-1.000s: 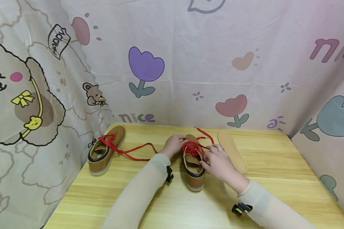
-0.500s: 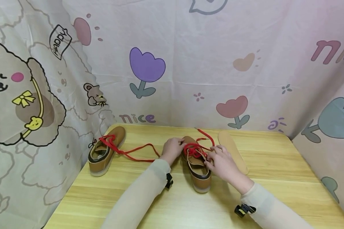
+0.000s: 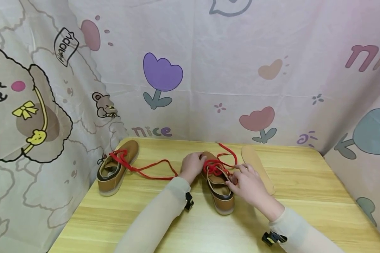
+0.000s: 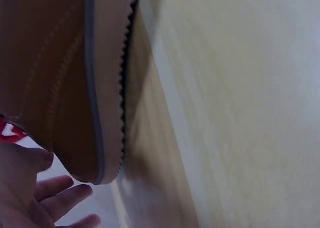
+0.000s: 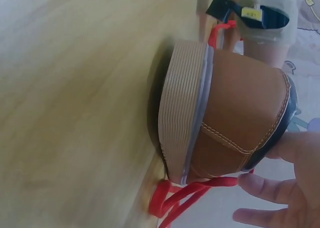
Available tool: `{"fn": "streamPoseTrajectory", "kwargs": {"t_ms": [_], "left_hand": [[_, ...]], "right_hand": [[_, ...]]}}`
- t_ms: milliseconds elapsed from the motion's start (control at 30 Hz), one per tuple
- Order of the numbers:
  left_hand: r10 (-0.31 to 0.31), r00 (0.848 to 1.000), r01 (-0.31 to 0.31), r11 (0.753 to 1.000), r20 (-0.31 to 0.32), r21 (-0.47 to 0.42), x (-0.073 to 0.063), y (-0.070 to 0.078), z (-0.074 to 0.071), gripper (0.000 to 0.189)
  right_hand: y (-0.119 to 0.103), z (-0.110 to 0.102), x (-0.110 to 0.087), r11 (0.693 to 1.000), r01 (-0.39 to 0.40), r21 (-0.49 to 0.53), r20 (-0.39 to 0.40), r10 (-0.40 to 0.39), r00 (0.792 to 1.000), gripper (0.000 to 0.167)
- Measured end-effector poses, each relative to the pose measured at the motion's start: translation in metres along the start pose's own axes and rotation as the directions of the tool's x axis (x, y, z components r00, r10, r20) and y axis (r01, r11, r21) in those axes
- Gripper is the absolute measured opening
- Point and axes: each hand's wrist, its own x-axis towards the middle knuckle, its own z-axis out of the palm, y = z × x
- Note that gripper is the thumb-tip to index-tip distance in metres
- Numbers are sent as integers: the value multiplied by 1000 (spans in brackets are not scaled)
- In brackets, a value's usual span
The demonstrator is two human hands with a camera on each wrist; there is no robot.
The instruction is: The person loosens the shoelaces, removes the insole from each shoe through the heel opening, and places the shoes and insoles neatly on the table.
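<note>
A brown lace-up shoe (image 3: pixel 224 204) with a loose tangle of red laces (image 3: pixel 213 167) stands mid-table, toe pointing away. My left hand (image 3: pixel 192 166) is at its toe; in the left wrist view the thumb lies beside the toe (image 4: pixel 75 153) and the other fingers (image 4: pixel 65 200) spread loosely past its tip. My right hand (image 3: pixel 248 184) pinches the shoe's right collar edge, thumb at the dark padded collar (image 5: pixel 282 120) and a fingertip next to the red lace. A second brown shoe (image 3: pixel 109 184) stands at the left, its long red lace (image 3: pixel 152 163) trailing toward my left hand.
A flat tan insole (image 3: pixel 258 168) lies on the wooden table (image 3: pixel 304 175) right of the middle shoe. One red lace end (image 3: pixel 229 151) stretches over the table beyond it. Printed curtains (image 3: pixel 209 70) hang behind and along both sides.
The middle shoe has turned, its heel swinging right, and both hands have moved slightly right. The red lace across the right fingers has dropped lower. The left shoe and insole stay in place.
</note>
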Motion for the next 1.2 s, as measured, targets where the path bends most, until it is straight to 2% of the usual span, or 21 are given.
{"fn": "streamPoseTrajectory", "kwargs": {"t_ms": [200,333,467,733,933,1067,1200], "left_hand": [[58,997,-58,998,49,-1,10,-7,0,50],[45,995,-47,999,84,13,7,-8,-5,51],[8,997,-13,998,71,67,-3,-8,-12,54],[-56,998,60,978,-26,202,-30,-4,-17,54],[-87,996,84,963,-1,257,-37,3,-19,57],[-55,998,45,974,41,224,-35,1,-20,57],[32,994,-47,987,100,153,-28,-7,-20,54]], "right_hand": [[0,-3,0,1000,-3,11,15,3,1000,24],[3,-5,2,999,-19,28,43,18,999,27],[8,-6,4,999,-21,32,51,19,999,25],[18,-9,6,999,-27,21,58,26,998,23],[21,-13,7,998,-48,35,80,45,996,22],[20,-18,9,997,-61,39,116,57,992,24],[18,-24,9,998,-58,10,138,56,989,32]]}}
